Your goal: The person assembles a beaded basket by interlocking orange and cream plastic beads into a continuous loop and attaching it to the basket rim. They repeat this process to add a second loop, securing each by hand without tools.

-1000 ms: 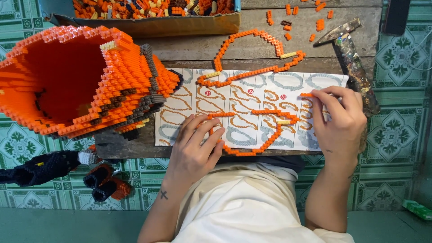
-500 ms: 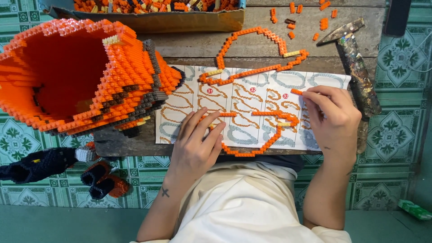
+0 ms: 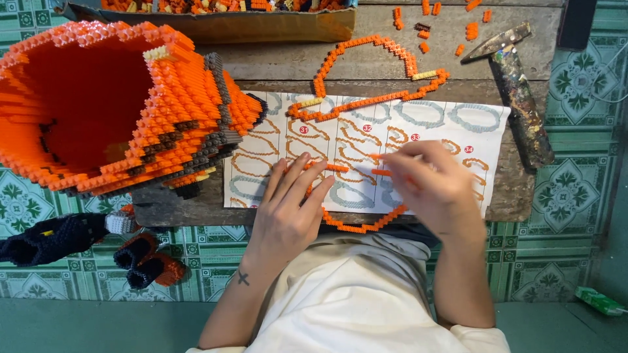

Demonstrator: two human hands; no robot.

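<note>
My left hand (image 3: 288, 209) lies flat with spread fingers on a printed pattern sheet (image 3: 471, 140), pressing down the left end of a thin orange brick chain (image 3: 356, 227) that curves along the sheet's near edge. My right hand (image 3: 435, 186) is blurred, with fingers pinched on the upper strand of that chain near the sheet's middle. A second, closed loop of orange bricks (image 3: 366, 72) rests on the wooden board (image 3: 366, 33) just beyond the sheet.
A large hollow orange brick model (image 3: 111, 104) with grey and brown bands stands at the left. A cardboard tray of loose bricks (image 3: 216, 23) sits at the back; a hammer (image 3: 517, 91) lies at the right. Loose orange bricks (image 3: 471, 29) and dark brick pieces (image 3: 78, 242) are scattered nearby.
My right hand moved left from the sheet's right edge toward its middle. My left hand stayed pressed on the sheet, and the chain's near part shifted slightly.
</note>
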